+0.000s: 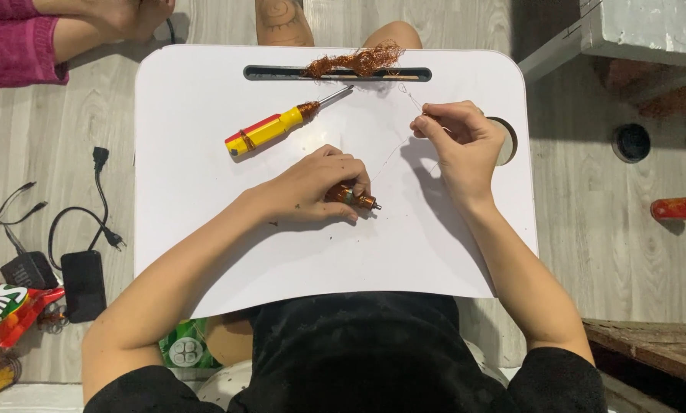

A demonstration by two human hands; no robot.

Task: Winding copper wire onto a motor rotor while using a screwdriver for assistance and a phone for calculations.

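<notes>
Copper coil under left grip

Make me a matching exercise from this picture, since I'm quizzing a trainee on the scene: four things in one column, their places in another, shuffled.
Things:
1. screwdriver
2. wire tangle
3. small motor part
4. thin wire

Places:
A. gripped in the left hand on the white tray
B. lying free on the tray, left of both hands
C. pinched by the right hand fingers, running down to the left hand
D. piled on the slot at the tray's far edge

Pairs: 1-B, 2-D, 3-A, 4-C
</notes>
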